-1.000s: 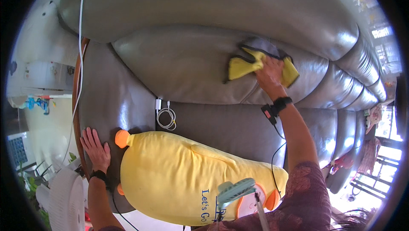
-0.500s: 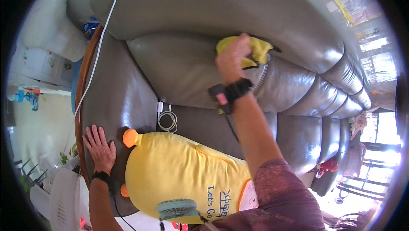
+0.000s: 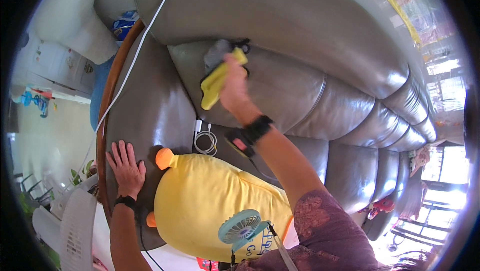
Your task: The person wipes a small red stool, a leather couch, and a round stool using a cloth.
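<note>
My right hand (image 3: 235,88) is closed on a yellow cloth (image 3: 215,87) with dark edging and a grey side. The cloth, a little smeared by motion, is against the backrest of a brown leather sofa (image 3: 280,83). My left hand (image 3: 127,171) lies flat on the sofa's armrest, fingers spread, holding nothing. Between my arms a large yellow plush pillow (image 3: 200,186) with orange feet rests on the seat.
A coiled white cable (image 3: 205,143) lies on the seat beside the armrest. Another white cord (image 3: 142,41) runs across the armrest's wooden trim. A small teal fan (image 3: 242,228) hangs in front of me. A white standing fan (image 3: 77,228) is at lower left.
My right hand has moved left along the backrest with the cloth, whose grey side now shows. My left hand stays on the armrest. The teal fan has swung up and right.
</note>
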Motion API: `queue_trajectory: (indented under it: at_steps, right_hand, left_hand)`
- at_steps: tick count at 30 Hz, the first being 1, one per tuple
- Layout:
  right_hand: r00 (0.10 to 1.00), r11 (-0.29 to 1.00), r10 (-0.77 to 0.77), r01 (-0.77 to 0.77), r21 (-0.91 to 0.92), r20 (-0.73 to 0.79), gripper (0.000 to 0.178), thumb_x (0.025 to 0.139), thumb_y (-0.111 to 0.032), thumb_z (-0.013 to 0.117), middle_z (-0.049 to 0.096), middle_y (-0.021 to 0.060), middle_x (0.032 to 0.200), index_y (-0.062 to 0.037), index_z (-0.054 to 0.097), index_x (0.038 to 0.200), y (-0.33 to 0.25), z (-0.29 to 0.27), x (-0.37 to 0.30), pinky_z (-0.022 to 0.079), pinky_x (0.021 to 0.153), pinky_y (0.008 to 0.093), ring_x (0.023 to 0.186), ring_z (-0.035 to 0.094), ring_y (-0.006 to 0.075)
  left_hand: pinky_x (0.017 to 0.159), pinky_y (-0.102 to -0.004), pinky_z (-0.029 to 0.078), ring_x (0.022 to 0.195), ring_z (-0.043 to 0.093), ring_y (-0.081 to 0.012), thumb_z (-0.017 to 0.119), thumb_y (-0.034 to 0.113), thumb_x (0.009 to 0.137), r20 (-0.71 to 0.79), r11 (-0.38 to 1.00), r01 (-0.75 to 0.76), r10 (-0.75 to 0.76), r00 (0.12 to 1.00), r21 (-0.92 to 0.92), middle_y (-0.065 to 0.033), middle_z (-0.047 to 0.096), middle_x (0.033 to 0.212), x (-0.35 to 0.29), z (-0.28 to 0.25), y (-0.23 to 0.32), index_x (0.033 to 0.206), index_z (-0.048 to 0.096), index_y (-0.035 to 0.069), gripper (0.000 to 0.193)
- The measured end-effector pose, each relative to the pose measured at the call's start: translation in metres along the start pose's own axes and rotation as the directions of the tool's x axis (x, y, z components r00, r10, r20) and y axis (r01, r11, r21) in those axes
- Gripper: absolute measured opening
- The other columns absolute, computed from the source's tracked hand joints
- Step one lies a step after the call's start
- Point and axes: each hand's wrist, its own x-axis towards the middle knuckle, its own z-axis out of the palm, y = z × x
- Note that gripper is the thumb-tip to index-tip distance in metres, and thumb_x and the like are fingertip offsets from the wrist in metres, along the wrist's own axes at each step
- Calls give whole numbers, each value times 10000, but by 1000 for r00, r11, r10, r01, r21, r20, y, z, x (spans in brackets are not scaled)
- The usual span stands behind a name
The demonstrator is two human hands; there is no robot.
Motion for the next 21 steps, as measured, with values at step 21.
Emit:
queue_trajectory:
  at_steps: [21]
  right_hand:
    - [280,-593,152,793,-140,948,525,780,-303,586,291,92,1404,-169,467,1273,29,17,62,233,1063,452,1320,195,304]
  left_hand:
    - [1056,-596,122,1318,180,-402,589,302,752,-28,999,-23,22,999,-44,-173,242,1415,2,3,2,1308,341,16,673]
